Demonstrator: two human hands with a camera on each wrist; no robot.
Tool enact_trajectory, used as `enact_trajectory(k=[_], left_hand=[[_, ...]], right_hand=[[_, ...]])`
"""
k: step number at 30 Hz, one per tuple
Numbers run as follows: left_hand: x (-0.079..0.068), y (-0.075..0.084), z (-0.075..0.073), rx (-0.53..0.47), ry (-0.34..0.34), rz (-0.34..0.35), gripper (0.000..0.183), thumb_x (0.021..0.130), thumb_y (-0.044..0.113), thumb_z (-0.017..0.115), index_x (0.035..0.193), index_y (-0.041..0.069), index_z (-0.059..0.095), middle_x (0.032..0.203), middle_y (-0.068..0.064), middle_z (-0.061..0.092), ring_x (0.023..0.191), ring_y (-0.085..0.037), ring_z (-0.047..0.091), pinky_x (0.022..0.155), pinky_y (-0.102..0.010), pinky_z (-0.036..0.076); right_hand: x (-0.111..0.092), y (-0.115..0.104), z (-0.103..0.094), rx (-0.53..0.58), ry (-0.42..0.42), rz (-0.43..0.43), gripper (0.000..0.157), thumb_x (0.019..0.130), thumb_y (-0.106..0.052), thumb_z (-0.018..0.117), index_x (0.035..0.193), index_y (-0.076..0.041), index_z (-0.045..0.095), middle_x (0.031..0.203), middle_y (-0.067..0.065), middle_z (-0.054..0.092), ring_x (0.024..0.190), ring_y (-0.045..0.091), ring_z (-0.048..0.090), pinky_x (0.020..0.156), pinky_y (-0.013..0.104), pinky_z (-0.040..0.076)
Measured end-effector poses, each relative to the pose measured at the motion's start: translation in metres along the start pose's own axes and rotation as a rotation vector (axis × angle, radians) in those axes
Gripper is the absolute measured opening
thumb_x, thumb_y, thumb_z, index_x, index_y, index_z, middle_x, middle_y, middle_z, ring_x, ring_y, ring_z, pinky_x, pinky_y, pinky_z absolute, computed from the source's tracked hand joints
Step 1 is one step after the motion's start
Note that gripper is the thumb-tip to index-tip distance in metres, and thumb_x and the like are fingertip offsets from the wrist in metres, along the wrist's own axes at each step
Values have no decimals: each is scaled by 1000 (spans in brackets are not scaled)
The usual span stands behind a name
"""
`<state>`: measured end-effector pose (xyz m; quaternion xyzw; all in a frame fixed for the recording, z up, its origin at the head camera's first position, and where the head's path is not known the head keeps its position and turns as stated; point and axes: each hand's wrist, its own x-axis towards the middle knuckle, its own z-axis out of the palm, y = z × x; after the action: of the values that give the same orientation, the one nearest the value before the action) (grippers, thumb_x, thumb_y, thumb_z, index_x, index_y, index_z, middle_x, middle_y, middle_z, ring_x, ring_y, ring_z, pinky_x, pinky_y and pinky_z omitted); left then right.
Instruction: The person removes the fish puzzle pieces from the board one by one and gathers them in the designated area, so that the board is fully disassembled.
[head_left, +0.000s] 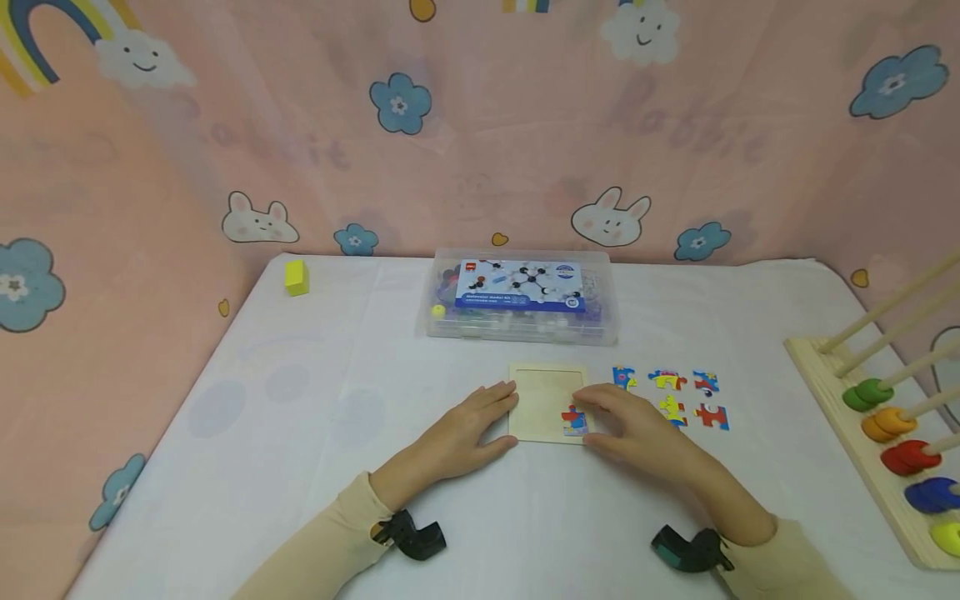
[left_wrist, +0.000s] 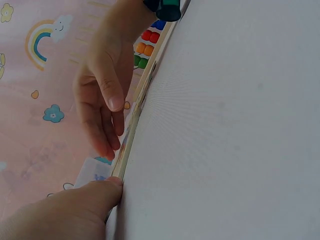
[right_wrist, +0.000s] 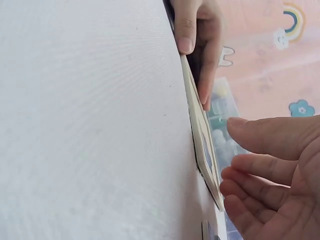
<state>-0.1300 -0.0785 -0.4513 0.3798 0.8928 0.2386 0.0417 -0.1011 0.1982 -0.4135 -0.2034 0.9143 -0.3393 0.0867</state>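
A square wooden puzzle tray (head_left: 536,404) lies on the table between the hands. One puzzle piece (head_left: 575,422), red, blue and lilac, sits in its lower right corner. My left hand (head_left: 468,429) touches the tray's left edge with fairly straight fingers, the thumb (left_wrist: 102,192) near the lower corner. Over the tray's right edge hovers my right hand (head_left: 648,433), fingers loosely bent and thumb apart. In the right wrist view this right hand (right_wrist: 275,175) has nothing between thumb and fingers. More loose puzzle pieces (head_left: 711,416) lie just right of the tray, some partly hidden by that hand.
Behind the tray stands a clear plastic box (head_left: 517,329) with a molecular model label. A yellow block (head_left: 297,277) is at the back left. Along the right side lies a wooden bead rack (head_left: 855,442) with pegs and coloured beads. A patterned pink cloth (head_left: 487,150) hangs behind the white table.
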Motion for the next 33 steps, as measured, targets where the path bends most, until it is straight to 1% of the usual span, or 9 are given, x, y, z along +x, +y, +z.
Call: enact_trajectory(k=[3, 7, 10, 14, 19, 27, 33], left_hand=[[0, 0, 0, -5, -5, -4, 60, 93, 35, 59, 142, 3, 42, 153, -7, 33, 142, -19, 29, 119, -35, 23], [0, 1, 0, -5, -10, -8, 60, 94, 35, 59, 142, 3, 42, 153, -7, 33, 142, -19, 29, 119, -36, 23], [1, 1, 0, -3, -12, -10, 60, 94, 35, 59, 142, 3, 42, 153, -7, 33, 142, -19, 29, 119, -36, 23], [0, 1, 0, -4, -15, -10, 61, 94, 35, 58, 142, 3, 42, 153, -7, 32, 142, -19, 28, 119, -35, 22], [0, 0, 0, 10, -7, -3, 61, 94, 35, 59, 142, 3, 42, 153, -7, 33, 142, -19, 29, 119, -35, 23], [-1, 0, 0, 4, -4, -3, 60, 93, 35, 59, 142, 3, 42, 153, -6, 33, 142, -19, 29, 118, -35, 23], [0, 0, 1, 3, -7, -4, 61, 94, 35, 59, 142, 3, 42, 153, -6, 33, 142, -19, 29, 119, -35, 23]], right_hand=[[4, 1, 5, -19, 5, -19, 47, 85, -21, 71, 126, -5, 57, 130, 11, 56, 124, 32, 48, 104, 54, 41], [5, 1, 8, -46, 10, -13, 46, 85, -20, 71, 126, -5, 57, 130, 13, 54, 124, 34, 47, 103, 56, 40], [4, 1, 11, -64, 17, -9, 47, 85, -19, 71, 127, -4, 57, 130, 13, 53, 123, 34, 47, 103, 56, 41], [4, 3, 14, -76, 29, -28, 47, 85, -18, 71, 127, -3, 57, 130, 13, 53, 122, 34, 47, 102, 55, 42], [4, 4, 16, -81, 38, -41, 44, 84, -16, 71, 124, -2, 58, 129, 13, 52, 122, 34, 46, 102, 54, 42], [5, 3, 17, -74, 43, -23, 40, 83, -14, 72, 120, -4, 60, 127, 12, 53, 122, 34, 46, 104, 54, 41], [5, 2, 16, -51, 66, -36, 39, 82, -13, 74, 117, -7, 57, 122, 8, 56, 117, 29, 50, 101, 51, 43]])
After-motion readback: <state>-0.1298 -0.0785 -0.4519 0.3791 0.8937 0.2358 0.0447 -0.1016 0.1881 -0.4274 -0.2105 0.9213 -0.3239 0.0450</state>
